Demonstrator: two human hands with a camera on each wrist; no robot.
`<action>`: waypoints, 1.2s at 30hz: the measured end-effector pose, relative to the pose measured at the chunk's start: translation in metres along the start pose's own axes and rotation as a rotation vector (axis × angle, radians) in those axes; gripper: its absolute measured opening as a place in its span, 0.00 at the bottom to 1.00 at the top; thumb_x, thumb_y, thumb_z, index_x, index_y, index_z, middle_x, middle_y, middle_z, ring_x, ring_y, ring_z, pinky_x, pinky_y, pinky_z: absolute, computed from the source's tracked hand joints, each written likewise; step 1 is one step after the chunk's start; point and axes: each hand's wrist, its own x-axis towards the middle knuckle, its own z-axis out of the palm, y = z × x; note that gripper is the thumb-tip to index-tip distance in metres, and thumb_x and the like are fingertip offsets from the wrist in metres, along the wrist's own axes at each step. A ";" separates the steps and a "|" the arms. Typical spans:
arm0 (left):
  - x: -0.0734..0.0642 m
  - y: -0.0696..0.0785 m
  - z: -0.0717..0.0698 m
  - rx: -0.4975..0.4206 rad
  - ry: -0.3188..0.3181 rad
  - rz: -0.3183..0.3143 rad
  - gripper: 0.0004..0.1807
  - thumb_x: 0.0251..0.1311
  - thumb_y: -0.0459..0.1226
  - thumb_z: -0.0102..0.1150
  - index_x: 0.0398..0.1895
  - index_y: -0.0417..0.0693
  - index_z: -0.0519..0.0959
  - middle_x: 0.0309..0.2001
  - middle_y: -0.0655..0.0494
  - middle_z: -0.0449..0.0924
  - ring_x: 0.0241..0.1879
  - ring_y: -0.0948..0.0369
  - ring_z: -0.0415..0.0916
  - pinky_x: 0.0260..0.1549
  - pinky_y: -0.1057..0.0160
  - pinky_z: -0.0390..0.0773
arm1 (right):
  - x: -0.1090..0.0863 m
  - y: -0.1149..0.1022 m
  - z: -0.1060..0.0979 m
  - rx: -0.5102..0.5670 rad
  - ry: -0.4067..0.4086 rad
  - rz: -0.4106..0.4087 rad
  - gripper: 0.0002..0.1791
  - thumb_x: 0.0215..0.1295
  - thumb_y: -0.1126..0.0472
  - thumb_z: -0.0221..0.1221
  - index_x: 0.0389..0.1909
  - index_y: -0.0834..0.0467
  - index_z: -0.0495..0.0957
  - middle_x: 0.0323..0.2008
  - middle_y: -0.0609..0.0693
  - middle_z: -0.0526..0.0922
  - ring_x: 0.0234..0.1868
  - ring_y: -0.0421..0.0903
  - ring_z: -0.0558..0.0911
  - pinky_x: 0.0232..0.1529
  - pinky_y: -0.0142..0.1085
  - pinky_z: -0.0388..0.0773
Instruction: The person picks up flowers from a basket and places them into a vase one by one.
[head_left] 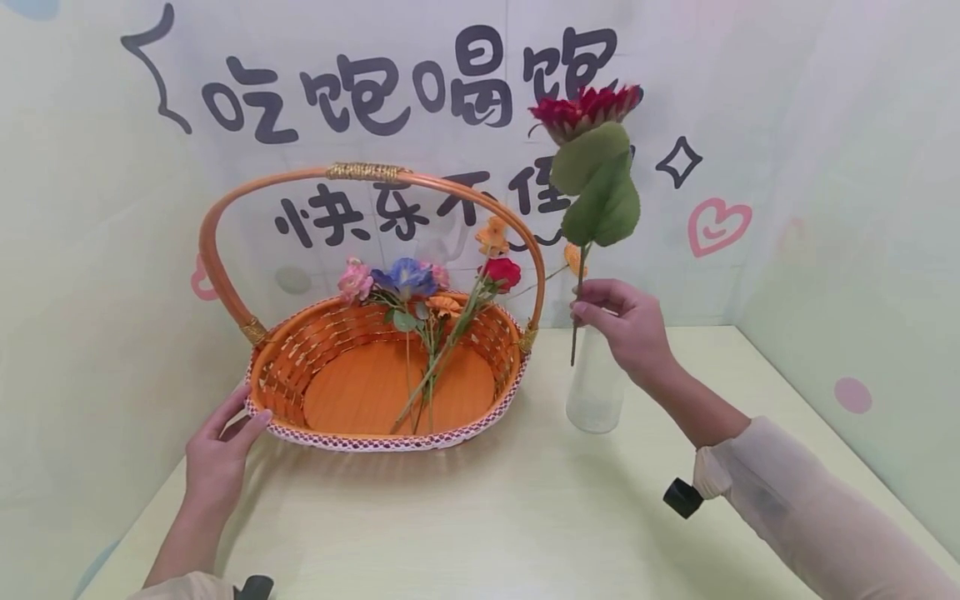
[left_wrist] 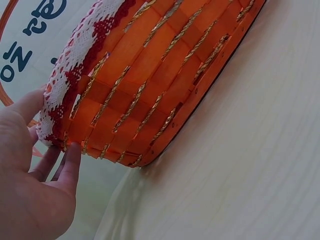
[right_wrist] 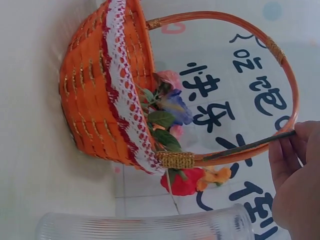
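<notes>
My right hand [head_left: 626, 325] pinches the thin stem of an artificial red flower [head_left: 588, 112] and holds it upright, bloom on top above two broad green leaves. The stem's lower end [right_wrist: 240, 147] points away from the fingertips in the right wrist view. Behind and below this hand stands a clear ribbed glass vase [head_left: 595, 404]. On the left, my left hand [head_left: 217, 458] grips the lace-trimmed rim of an orange woven basket [head_left: 330, 437], thumb and fingers on either side of the rim. Pink, blue, orange and red flowers [head_left: 405, 279] lean inside the basket.
An orange arched handle [head_left: 367, 172] with gold wrapping rises over the basket. One orange flower [head_left: 575, 258] shows behind the right hand's stem, near the vase. A white backdrop [head_left: 420, 25] with dark lettering closes off the back of the pale table [head_left: 487, 533].
</notes>
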 end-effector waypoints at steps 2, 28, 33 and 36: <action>0.000 0.000 0.000 0.004 0.001 -0.004 0.33 0.49 0.38 0.60 0.61 0.57 0.61 0.62 0.58 0.54 0.45 0.71 0.67 0.34 0.79 0.72 | 0.003 -0.003 -0.002 0.008 0.026 0.003 0.12 0.52 0.64 0.60 0.37 0.65 0.75 0.32 0.59 0.78 0.31 0.53 0.78 0.35 0.36 0.77; 0.002 0.001 0.001 0.052 0.029 -0.025 0.33 0.48 0.41 0.60 0.60 0.60 0.62 0.62 0.59 0.54 0.50 0.65 0.61 0.34 0.79 0.72 | 0.033 0.006 -0.048 0.285 0.316 -0.018 0.10 0.48 0.73 0.59 0.35 0.70 0.76 0.27 0.58 0.79 0.27 0.51 0.79 0.32 0.38 0.77; 0.002 0.001 0.001 0.038 0.029 -0.025 0.33 0.48 0.40 0.61 0.60 0.59 0.62 0.62 0.59 0.55 0.48 0.68 0.64 0.34 0.79 0.72 | 0.034 0.014 -0.051 0.251 0.338 0.025 0.13 0.47 0.69 0.62 0.36 0.68 0.76 0.29 0.59 0.79 0.28 0.51 0.79 0.33 0.37 0.77; 0.002 0.001 0.001 0.038 0.025 -0.027 0.33 0.48 0.40 0.61 0.60 0.59 0.62 0.61 0.59 0.55 0.48 0.68 0.64 0.34 0.79 0.72 | 0.033 0.021 -0.053 0.231 0.349 0.051 0.15 0.45 0.67 0.64 0.36 0.68 0.76 0.30 0.60 0.78 0.28 0.50 0.79 0.32 0.36 0.77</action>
